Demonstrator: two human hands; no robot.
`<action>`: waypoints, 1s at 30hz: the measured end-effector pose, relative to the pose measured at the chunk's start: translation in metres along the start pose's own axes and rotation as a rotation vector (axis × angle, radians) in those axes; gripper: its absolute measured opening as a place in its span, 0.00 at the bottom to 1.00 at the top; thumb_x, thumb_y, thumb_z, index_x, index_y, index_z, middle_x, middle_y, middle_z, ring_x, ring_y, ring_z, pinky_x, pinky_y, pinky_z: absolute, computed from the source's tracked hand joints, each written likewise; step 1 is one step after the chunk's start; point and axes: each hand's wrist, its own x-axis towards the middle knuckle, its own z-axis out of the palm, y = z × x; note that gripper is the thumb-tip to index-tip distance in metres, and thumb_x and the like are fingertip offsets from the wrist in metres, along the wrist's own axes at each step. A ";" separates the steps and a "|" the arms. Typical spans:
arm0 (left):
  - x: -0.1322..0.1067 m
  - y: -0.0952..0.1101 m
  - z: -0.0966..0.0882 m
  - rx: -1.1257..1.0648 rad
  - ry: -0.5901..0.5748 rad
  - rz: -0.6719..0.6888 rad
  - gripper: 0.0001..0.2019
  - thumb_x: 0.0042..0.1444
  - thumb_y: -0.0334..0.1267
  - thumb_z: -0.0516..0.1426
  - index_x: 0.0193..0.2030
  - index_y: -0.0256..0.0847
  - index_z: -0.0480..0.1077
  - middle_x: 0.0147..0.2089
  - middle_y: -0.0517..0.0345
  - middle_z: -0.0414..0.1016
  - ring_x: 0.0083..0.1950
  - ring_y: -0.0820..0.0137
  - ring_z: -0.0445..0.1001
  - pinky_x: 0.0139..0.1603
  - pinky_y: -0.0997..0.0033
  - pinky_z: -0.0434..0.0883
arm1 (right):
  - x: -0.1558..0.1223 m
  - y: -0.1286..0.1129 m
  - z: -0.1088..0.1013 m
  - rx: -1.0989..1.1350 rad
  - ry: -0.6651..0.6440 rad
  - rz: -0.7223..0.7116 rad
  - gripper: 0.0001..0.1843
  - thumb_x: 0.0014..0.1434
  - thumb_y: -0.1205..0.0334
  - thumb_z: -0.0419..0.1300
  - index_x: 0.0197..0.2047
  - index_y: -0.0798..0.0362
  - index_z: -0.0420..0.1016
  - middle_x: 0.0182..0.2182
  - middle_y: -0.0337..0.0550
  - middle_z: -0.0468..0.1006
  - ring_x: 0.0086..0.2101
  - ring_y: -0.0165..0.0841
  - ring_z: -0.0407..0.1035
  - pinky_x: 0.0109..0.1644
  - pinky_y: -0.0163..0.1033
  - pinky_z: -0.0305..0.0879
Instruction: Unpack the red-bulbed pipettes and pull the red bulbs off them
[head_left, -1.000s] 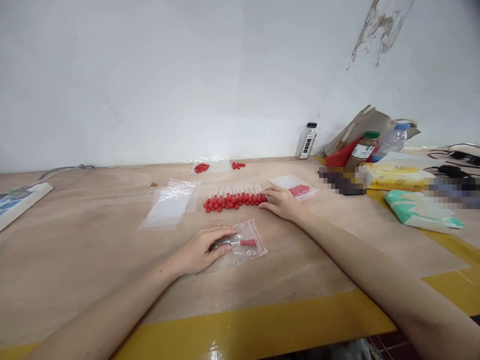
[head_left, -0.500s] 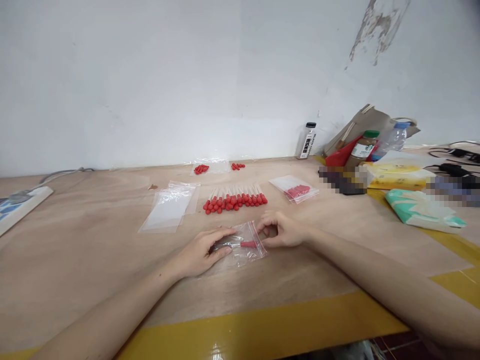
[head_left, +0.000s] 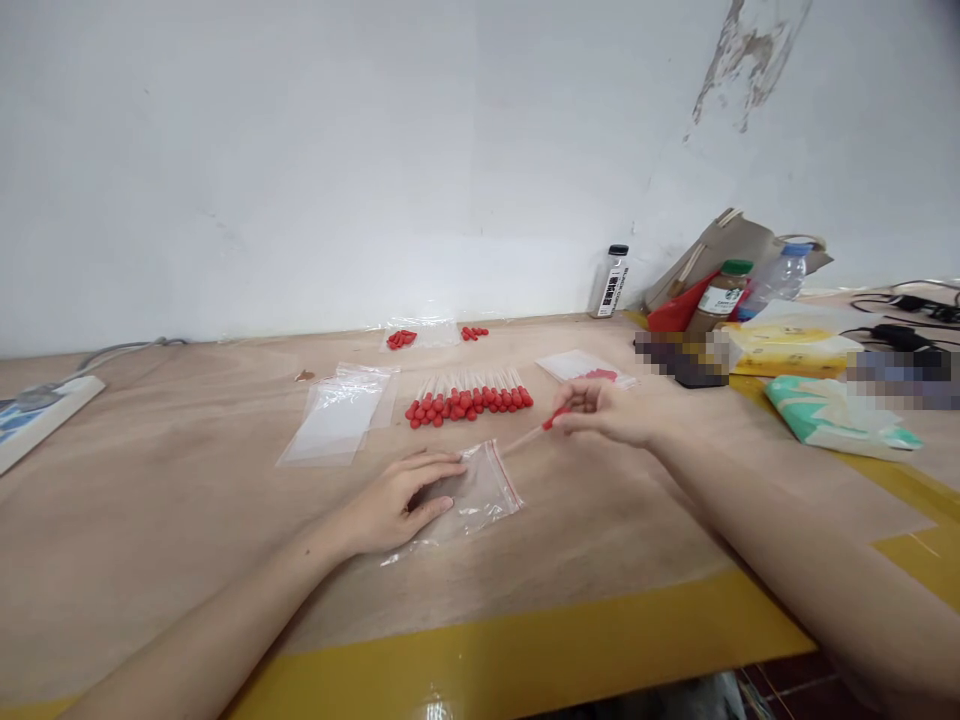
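My left hand (head_left: 409,500) rests on a clear zip-lock bag (head_left: 484,495), thumb and fingers apart, with film showing between them. Part of the bag is hidden beneath it. My right hand (head_left: 600,412) is closed on the red bulb of a dropper (head_left: 551,420). Its thin, clear tube points down-left, the blurred tip close to the bag's red-striped mouth. Just beyond the bag lies a row of red-bulbed droppers (head_left: 469,402), tubes toward the wall. Behind my right hand, a bag with red pieces (head_left: 600,374) is partly covered.
Flat clear bags (head_left: 337,415) lie on the left. Small red bulbs (head_left: 402,340) sit on plastic near the wall. Right are a black-capped bottle (head_left: 613,282), a green-capped bottle (head_left: 720,297), a yellow pack (head_left: 791,352) and a green-white tissue pack (head_left: 840,415). A power strip (head_left: 52,415) stands far left.
The dropper was inside the bag and is now outside it, held in my right hand, which moved up and right. My left hand has stayed on the bag.
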 end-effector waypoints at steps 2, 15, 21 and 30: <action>-0.001 0.001 -0.004 0.060 0.035 -0.011 0.16 0.54 0.41 0.54 0.50 0.47 0.69 0.60 0.55 0.62 0.62 0.58 0.58 0.61 0.52 0.56 | 0.005 -0.001 -0.020 0.072 0.210 -0.019 0.17 0.41 0.56 0.66 0.30 0.55 0.67 0.24 0.40 0.76 0.24 0.26 0.68 0.29 0.33 0.65; 0.012 0.013 0.006 0.035 -0.027 -0.003 0.19 0.62 0.45 0.45 0.60 0.51 0.58 0.64 0.55 0.54 0.64 0.60 0.54 0.62 0.53 0.53 | 0.066 0.024 0.025 -0.559 0.586 -0.408 0.08 0.53 0.66 0.54 0.35 0.54 0.74 0.32 0.45 0.77 0.33 0.32 0.71 0.39 0.38 0.68; 0.009 -0.007 -0.002 -0.045 0.221 -0.344 0.13 0.55 0.47 0.52 0.38 0.40 0.69 0.39 0.54 0.71 0.38 0.67 0.71 0.39 0.64 0.69 | 0.060 0.031 0.042 -0.826 0.430 -0.428 0.10 0.56 0.66 0.53 0.36 0.52 0.76 0.36 0.47 0.77 0.38 0.35 0.71 0.43 0.39 0.66; 0.008 -0.008 0.002 -0.151 0.127 -0.492 0.18 0.46 0.51 0.58 0.38 0.40 0.66 0.28 0.62 0.67 0.27 0.73 0.65 0.26 0.74 0.62 | 0.057 0.023 0.009 -0.808 0.644 -0.243 0.13 0.57 0.58 0.51 0.35 0.54 0.75 0.32 0.47 0.77 0.34 0.35 0.70 0.40 0.40 0.65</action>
